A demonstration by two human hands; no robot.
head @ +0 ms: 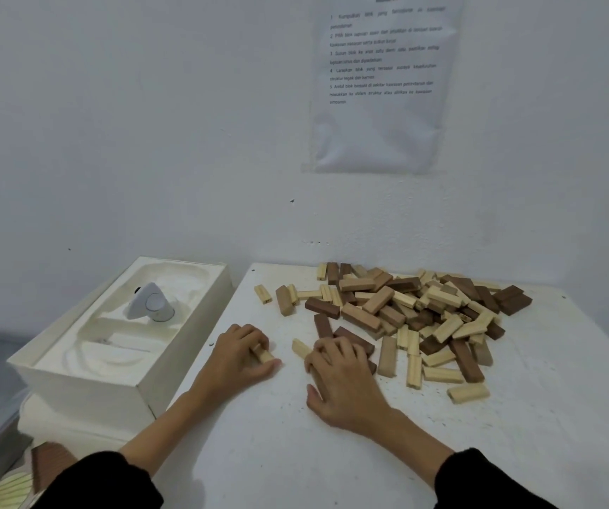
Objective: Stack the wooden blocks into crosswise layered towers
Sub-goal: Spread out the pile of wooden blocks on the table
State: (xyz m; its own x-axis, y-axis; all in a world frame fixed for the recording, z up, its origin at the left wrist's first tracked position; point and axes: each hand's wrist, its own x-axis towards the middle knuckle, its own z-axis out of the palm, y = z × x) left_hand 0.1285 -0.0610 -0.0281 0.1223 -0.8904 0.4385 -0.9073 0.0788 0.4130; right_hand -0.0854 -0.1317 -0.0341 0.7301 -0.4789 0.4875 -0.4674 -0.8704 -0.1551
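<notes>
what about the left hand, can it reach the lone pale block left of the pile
Probably yes: the lone block lies just beyond the left hand, apart from the pile, with bare table between. But that hand already holds a small block, so its grip is full.
</notes>
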